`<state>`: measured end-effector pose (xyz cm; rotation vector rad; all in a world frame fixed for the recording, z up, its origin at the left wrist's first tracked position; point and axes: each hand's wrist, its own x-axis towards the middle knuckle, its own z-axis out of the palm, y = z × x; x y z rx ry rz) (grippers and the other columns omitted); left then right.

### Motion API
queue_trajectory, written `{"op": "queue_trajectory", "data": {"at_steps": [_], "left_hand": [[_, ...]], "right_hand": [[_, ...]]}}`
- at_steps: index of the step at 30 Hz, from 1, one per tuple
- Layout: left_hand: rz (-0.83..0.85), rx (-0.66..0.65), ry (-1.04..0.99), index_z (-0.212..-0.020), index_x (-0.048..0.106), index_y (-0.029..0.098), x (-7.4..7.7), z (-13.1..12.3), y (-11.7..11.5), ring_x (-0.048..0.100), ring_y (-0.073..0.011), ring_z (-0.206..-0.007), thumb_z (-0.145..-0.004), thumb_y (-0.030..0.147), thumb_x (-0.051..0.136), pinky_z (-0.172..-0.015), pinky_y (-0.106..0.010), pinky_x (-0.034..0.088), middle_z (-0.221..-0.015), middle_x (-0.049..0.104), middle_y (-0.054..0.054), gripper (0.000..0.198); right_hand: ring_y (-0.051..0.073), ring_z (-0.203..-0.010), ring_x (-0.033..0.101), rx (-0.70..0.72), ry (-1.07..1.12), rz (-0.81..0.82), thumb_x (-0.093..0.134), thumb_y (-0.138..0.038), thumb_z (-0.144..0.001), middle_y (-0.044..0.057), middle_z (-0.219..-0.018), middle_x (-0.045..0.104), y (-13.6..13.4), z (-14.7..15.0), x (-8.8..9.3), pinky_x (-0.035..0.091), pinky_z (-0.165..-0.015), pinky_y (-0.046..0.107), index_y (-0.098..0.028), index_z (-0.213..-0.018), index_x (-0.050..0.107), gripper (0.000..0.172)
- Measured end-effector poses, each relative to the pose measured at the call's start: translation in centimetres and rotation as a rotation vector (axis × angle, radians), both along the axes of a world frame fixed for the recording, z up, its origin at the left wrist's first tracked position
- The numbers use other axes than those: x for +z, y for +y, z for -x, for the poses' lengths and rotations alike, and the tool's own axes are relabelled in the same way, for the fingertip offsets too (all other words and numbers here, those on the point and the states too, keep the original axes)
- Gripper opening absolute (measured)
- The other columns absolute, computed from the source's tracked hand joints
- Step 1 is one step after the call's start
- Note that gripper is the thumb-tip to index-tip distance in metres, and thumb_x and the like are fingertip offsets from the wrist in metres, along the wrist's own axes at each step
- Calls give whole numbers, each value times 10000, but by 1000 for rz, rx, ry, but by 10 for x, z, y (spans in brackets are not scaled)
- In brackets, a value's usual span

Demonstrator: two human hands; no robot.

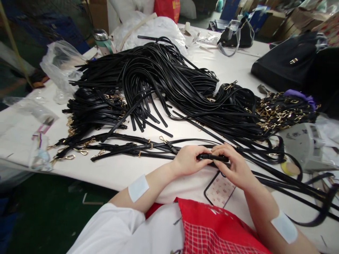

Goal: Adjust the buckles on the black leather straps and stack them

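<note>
Both my hands meet at the near edge of the white table (119, 169). My left hand (189, 160) and my right hand (234, 167) are closed on the same black leather strap (213, 157), pinching a short stretch of it between fingers and thumbs. The strap runs off to the left, alongside other straps with gold clasps (164, 140). A phone in a patterned case (219, 190) lies just under my right hand. A big heap of black straps (169, 81) fills the table's middle.
A pile of gold chains (283, 111) lies at the right, a black handbag (288, 65) behind it. Clear plastic bags (62, 67) and a metal-lidded bottle (102, 38) sit at the left back. Grey packaging (304, 146) is at the right. Cartons stand beyond the table.
</note>
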<state>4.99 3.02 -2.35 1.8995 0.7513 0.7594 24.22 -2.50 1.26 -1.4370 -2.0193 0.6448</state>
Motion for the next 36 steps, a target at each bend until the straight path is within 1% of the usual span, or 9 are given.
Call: {"op": "queue_trajectory", "data": {"at_steps": [3, 7, 11, 14, 16, 21, 26, 31, 36], "left_hand": [[46, 2, 43, -1159, 534, 164, 6, 2, -3, 623, -141, -613, -800, 225, 621, -693, -283, 502, -854, 734, -19, 374], [44, -53, 11, -1134, 448, 168, 9, 7, -6, 589, -143, -596, -760, 160, 591, -651, -277, 470, -765, 685, 2, 401], [45, 22, -55, -934, 497, 181, 12, 11, 0, 574, -133, -652, -924, 298, 454, -634, -261, 448, -795, 644, -25, 125], [-70, 25, 44, -728, 527, 179, 15, 8, 3, 540, -135, -655, -976, 415, 378, -638, -262, 429, -700, 587, -23, 373], [-138, 21, 137, -661, 525, 176, 18, 4, 2, 504, -130, -615, -959, 445, 423, -604, -260, 403, -652, 556, -18, 414], [-95, -74, 142, -595, 521, 166, 30, 0, 2, 468, -110, -563, -957, 410, 435, -566, -243, 374, -592, 529, -6, 445], [45, -208, 84, -650, 592, 143, 58, 20, 13, 541, -108, -595, -973, 420, 421, -617, -225, 428, -617, 603, -19, 458], [-32, -119, 220, -688, 631, 145, 81, 54, 27, 535, -109, -599, -973, 422, 427, -608, -225, 413, -628, 602, -17, 447], [-111, -35, 285, -588, 544, 160, 86, 67, 29, 508, -107, -580, -973, 364, 426, -605, -228, 394, -586, 558, 1, 451]], "right_hand": [[273, -1044, 618, 33, -242, -147, 665, -288, -809, 72, -1109, 671, -2, 5, 9, 217, -1126, 558, -247, -1117, 572, 324], [224, -887, 660, 72, -376, -236, 635, -242, -850, 26, -952, 716, 1, 10, 6, 222, -1135, 522, -266, -1052, 623, 204], [201, -787, 654, -29, -326, -321, 663, -300, -858, 7, -857, 718, 5, 8, 1, 276, -1115, 501, -275, -1015, 659, 160], [195, -773, 651, -54, -309, -351, 671, -278, -853, -1, -843, 720, 5, 9, 1, 275, -1114, 503, -275, -998, 686, 146], [194, -778, 654, -27, -295, -343, 650, -230, -855, -6, -832, 722, 5, 13, 3, 274, -1118, 503, -283, -1003, 698, 165], [174, -737, 652, -30, -210, -322, 632, -219, -860, -19, -762, 713, 4, 19, 14, 305, -1110, 486, -287, -936, 715, 131], [175, -750, 679, -58, -61, -308, 694, -336, -848, -19, -829, 739, 0, 14, 26, 319, -1098, 477, -285, -918, 704, 87], [193, -759, 691, -158, 16, -327, 710, -363, -820, -12, -845, 748, -1, -3, 32, 326, -1113, 501, -282, -888, 710, 106], [201, -756, 688, -144, 10, -271, 704, -375, -813, -5, -855, 745, 2, -19, 31, 372, -1097, 497, -273, -898, 709, 133]]}}
